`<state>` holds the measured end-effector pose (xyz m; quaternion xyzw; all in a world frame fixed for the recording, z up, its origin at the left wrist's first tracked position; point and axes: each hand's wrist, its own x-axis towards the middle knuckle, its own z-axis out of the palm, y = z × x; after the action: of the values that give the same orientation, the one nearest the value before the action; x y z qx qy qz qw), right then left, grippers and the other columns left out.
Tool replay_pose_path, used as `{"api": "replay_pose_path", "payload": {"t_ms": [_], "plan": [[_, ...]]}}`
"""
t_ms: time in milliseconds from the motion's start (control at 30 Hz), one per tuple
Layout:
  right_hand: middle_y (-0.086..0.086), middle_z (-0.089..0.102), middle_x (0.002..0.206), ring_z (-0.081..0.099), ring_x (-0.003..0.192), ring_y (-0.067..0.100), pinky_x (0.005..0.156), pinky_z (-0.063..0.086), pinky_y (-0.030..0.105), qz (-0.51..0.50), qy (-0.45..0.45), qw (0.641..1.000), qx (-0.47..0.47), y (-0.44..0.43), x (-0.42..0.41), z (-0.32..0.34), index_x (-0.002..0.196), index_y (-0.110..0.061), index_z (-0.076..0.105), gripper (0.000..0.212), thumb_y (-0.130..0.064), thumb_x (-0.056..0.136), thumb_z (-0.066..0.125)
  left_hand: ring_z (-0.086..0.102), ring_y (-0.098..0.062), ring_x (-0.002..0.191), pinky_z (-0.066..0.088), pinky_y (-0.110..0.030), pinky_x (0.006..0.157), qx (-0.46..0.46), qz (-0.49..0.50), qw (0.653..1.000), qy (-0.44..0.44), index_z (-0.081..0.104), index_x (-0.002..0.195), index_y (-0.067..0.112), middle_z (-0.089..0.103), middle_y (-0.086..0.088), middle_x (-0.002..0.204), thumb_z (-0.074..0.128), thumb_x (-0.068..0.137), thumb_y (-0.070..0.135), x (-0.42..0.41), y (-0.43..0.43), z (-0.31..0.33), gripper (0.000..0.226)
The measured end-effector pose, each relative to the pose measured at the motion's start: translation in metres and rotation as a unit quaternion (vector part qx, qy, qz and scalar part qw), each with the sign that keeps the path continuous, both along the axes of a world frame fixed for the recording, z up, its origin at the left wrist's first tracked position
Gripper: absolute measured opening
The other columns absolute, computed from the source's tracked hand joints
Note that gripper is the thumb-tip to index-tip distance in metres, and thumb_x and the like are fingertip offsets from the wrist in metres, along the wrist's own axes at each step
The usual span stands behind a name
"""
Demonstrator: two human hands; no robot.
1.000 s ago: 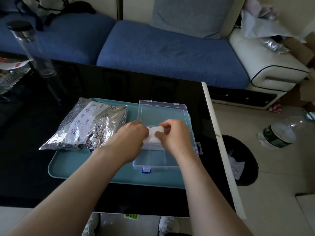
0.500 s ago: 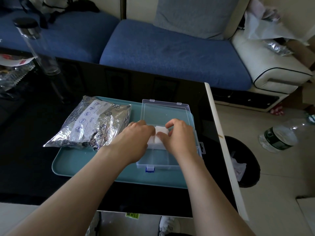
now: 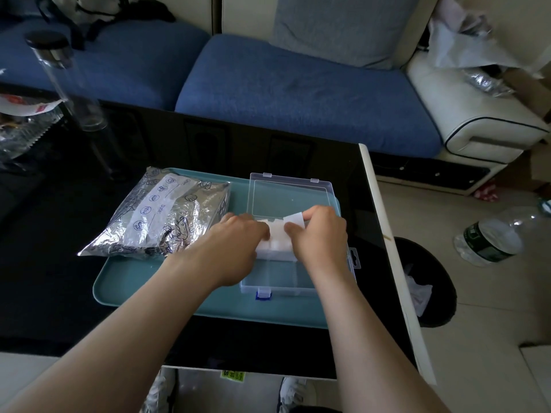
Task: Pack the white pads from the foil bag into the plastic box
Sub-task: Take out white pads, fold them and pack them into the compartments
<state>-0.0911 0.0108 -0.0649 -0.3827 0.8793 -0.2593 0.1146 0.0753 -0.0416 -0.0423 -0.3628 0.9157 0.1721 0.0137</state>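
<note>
Both my left hand [image 3: 235,248] and right hand [image 3: 319,234] pinch the white pads [image 3: 275,236] between them, midway inside the plastic box [image 3: 283,283]; the foil bag [image 3: 161,216] lies left, nearer my left hand.

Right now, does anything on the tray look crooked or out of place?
One white pad, pinched by the right hand, sticks up tilted above the flat pads in the plastic box, which the left hand holds. The foil bag also overhangs the left rim of the tray onto the table.
</note>
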Motion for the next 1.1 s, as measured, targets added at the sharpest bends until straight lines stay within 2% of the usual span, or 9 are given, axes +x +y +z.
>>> {"api": "replay_pose_path", "payload": {"t_ms": [67,133,267,367,567,767,900,967,1100], "plan": [[0.004,0.07,0.079,0.064,0.072,0.024,0.052,0.038,0.023,-0.007,-0.02,1.0,-0.009,0.001,-0.001,0.007,0.086,-0.014,0.075,0.008,-0.02,0.092,0.073,0.042,-0.027,0.13,0.044,-0.041,0.108,-0.041,-0.008,0.999,0.019,0.055,0.141,0.03,0.048,0.001,0.14,0.063,0.098,0.014,-0.001,0.001,0.0,0.047],[0.003,0.069,0.071,0.062,0.064,0.018,0.05,0.038,0.021,-0.011,-0.044,0.998,-0.036,0.002,-0.001,0.013,0.076,-0.014,0.073,0.016,-0.015,0.093,0.072,0.041,-0.022,0.127,0.044,-0.04,0.107,-0.047,-0.027,0.998,0.04,0.057,0.139,0.029,0.048,0.005,0.138,0.065,0.097,0.015,-0.001,0.003,0.001,0.045],[-0.004,0.075,0.079,0.073,0.077,0.014,0.071,0.059,0.028,-0.001,-0.222,0.971,-0.087,-0.001,0.006,0.022,0.082,-0.022,0.073,0.011,-0.023,0.09,0.08,0.055,-0.026,0.122,0.048,-0.04,0.101,-0.01,0.005,0.998,0.067,0.065,0.127,0.016,0.059,-0.004,0.129,0.057,0.09,-0.004,-0.002,-0.001,0.004,0.042],[-0.005,0.077,0.075,0.074,0.076,0.016,0.073,0.06,0.032,0.01,-0.24,0.968,-0.074,-0.004,0.014,0.015,0.068,-0.026,0.074,0.021,-0.031,0.085,0.086,0.061,-0.034,0.108,0.052,-0.046,0.091,-0.005,0.095,0.988,0.12,0.064,0.116,0.009,0.062,-0.013,0.118,0.053,0.084,-0.008,0.001,-0.008,0.006,0.038],[-0.01,0.076,0.074,0.074,0.081,0.015,0.08,0.062,0.036,0.018,-0.174,0.984,-0.031,-0.01,0.03,0.008,0.07,-0.025,0.078,0.02,-0.037,0.074,0.093,0.068,-0.035,0.096,0.059,-0.042,0.08,0.03,0.144,0.986,0.078,0.07,0.109,0.016,0.07,-0.012,0.105,0.064,0.083,0.003,0.006,-0.012,-0.002,0.03],[-0.005,0.072,0.093,0.067,0.086,0.017,0.08,0.056,0.034,0.036,-0.056,0.998,-0.012,-0.009,0.041,0.011,0.096,-0.02,0.075,0.036,-0.043,0.076,0.093,0.071,-0.034,0.073,0.063,-0.047,0.067,0.083,0.146,0.983,0.072,0.064,0.113,0.016,0.069,-0.014,0.098,0.067,0.086,0.005,0.007,-0.011,-0.007,0.03],[-0.007,0.067,0.081,0.067,0.08,0.019,0.07,0.05,0.03,0.034,-0.036,0.999,-0.005,-0.013,0.045,0.008,0.09,-0.023,0.077,0.027,-0.045,0.079,0.089,0.072,-0.036,0.074,0.064,-0.048,0.068,0.096,0.151,0.98,0.083,0.061,0.114,0.018,0.07,-0.014,0.095,0.07,0.084,0.007,0.007,-0.013,-0.007,0.033],[-0.008,0.07,0.079,0.067,0.082,0.02,0.075,0.047,0.032,0.07,0.025,0.997,0.01,-0.015,0.046,0.006,0.085,-0.025,0.077,0.02,-0.043,0.084,0.086,0.073,-0.035,0.071,0.064,-0.047,0.063,0.101,0.148,0.98,0.086,0.062,0.113,0.016,0.07,-0.014,0.09,0.07,0.084,0.004,0.008,-0.012,-0.006,0.032],[-0.006,0.075,0.089,0.068,0.093,0.022,0.083,0.045,0.036,0.124,0.116,0.985,0.019,-0.015,0.051,0.008,0.09,-0.026,0.078,0.01,-0.035,0.092,0.075,0.072,-0.033,0.053,0.061,-0.045,0.047,0.102,0.164,0.976,0.101,0.068,0.099,0.016,0.068,-0.016,0.082,0.058,0.087,-0.003,0.011,-0.012,0.003,0.024]]}}
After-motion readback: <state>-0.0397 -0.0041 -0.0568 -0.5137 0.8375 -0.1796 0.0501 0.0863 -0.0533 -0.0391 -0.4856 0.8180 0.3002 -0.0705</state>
